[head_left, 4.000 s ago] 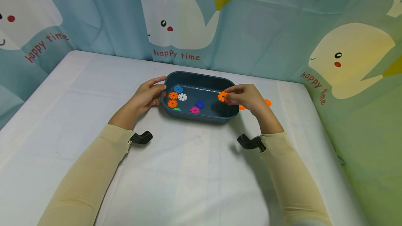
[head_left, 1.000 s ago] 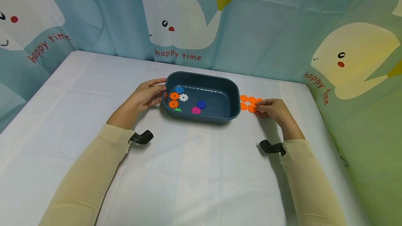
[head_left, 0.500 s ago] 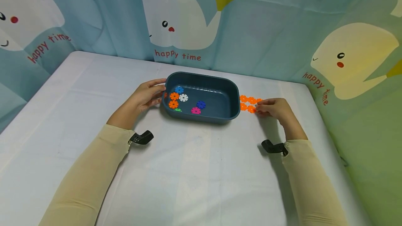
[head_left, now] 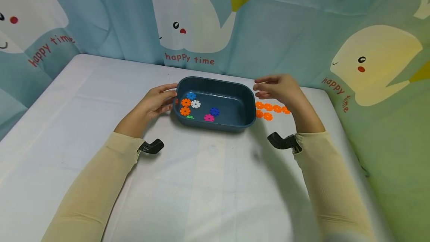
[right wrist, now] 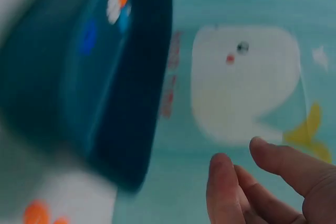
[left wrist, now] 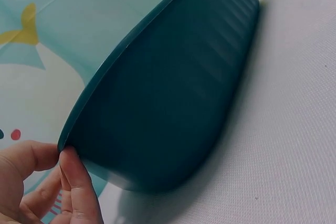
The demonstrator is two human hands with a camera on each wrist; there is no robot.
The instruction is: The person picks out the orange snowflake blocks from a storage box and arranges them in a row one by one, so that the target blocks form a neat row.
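Note:
At the left end of a dark teal basin (head_left: 231, 117), my left hand (head_left: 151, 104) pinches the rim between thumb and fingers; the left wrist view shows the grip on the rim (left wrist: 105, 64) closely. Inside the basin lie several notched plastic snowflake discs: orange discs (head_left: 185, 111), a white disc (head_left: 195, 104), a light blue disc (head_left: 191, 95), a dark blue disc (head_left: 214, 112), a pink disc (head_left: 209, 117) and a partly hidden green disc (head_left: 189, 117). Above the table, past the basin's right end, hovers my right hand (head_left: 282, 89), thumb and fingers apart, holding nothing.
Several orange discs (head_left: 268, 106) lie flat in two rows on the white table (head_left: 208, 182), just right of the basin. A whale-print curtain (head_left: 285, 29) stands behind the table. Each sleeve cuff carries a black wrist camera mount (head_left: 283, 142).
Four seconds ago my right hand held an orange disc over the basin. Recently it was at the orange rows; now it has risen away leftward, leaving the discs lying there. My left hand stays put.

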